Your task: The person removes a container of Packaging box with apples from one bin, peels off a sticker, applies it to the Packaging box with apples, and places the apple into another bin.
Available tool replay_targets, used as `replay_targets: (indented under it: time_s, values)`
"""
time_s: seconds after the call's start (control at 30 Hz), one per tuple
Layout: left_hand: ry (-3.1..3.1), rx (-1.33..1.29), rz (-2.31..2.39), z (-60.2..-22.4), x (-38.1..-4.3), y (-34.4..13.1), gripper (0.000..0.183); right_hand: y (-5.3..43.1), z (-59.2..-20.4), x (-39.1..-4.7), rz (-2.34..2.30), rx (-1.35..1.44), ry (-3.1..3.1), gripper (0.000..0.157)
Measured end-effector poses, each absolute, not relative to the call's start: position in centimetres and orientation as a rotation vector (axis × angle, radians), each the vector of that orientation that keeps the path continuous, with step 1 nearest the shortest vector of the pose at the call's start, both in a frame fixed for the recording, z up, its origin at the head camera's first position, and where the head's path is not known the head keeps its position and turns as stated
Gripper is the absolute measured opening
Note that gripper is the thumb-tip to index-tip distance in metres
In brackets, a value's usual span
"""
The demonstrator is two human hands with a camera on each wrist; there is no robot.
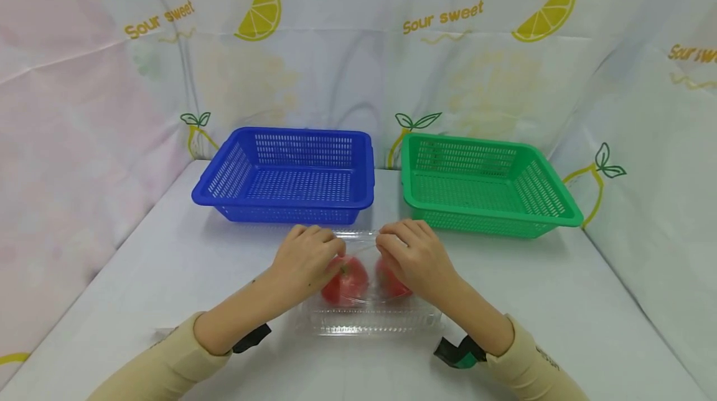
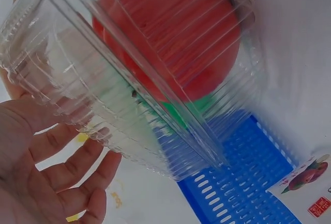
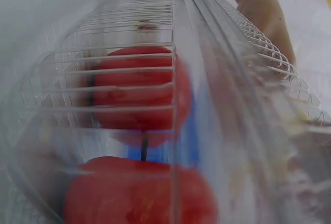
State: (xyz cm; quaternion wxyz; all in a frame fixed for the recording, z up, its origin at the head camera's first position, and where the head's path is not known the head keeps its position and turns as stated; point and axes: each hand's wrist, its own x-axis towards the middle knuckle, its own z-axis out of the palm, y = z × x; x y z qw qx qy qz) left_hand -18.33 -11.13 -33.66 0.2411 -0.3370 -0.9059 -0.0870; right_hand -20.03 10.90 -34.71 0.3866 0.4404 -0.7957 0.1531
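A clear plastic clamshell box (image 1: 370,320) lies on the table with two red apples inside. One apple (image 1: 347,283) is on the left; the other apple (image 1: 390,279) is partly covered by the right hand. My left hand (image 1: 309,258) rests on the lid's left part, and in the left wrist view its fingers are loosely bent and spread against the clear plastic. On the lid's right part, my right hand (image 1: 416,258) touches the plastic with bent fingers near the far edge. In the right wrist view, an apple (image 3: 137,89) shows through the ribbed side.
Behind the box stand a blue basket (image 1: 291,205) at left and a green basket (image 1: 493,214) at right. A white card (image 2: 305,188) printed with fruit lies near the left forearm. A patterned cloth (image 1: 347,46) hangs around the white table (image 1: 560,289).
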Motion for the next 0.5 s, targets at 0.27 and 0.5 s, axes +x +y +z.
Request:
replay_targets:
  time_s: [0.27, 0.5]
  values:
    - [-2.499, -0.907, -0.254, -33.87, -18.55, -11.19, 0.011, 11.03, -34.96, -20.05, 0.409, 1.123, -2.039, 0.003]
    - [-2.501, -0.909, -0.261, -33.79, -18.54, -11.09, 0.009, 11.40, -35.10, -20.25, 0.413, 1.137, -2.073, 0.004]
